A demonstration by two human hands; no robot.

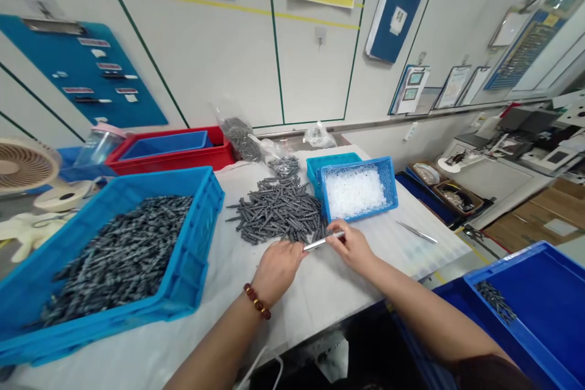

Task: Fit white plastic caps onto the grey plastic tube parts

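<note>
A slim silver pen-like rod (316,245) lies level between both hands, just above the white table covering. My left hand (280,265), with a beaded bracelet at its wrist, is closed at the rod's left end; whether a small part is also in the fingers is hidden. At the right end, my right hand (351,245) pinches the rod between thumb and fingers. Right behind the hands spreads a heap of dark grey, slender plastic parts (281,207). A blue basket (361,215) of small clear-white pieces (356,190) leans on a teal basket (336,160).
A large blue crate (208,244) full of dark parts stands on the left. Metal tweezers (417,231) lie on the right of the table. Bags of parts (242,137) sit behind the heap. At lower right is a dark blue tray (543,298) holding a few parts.
</note>
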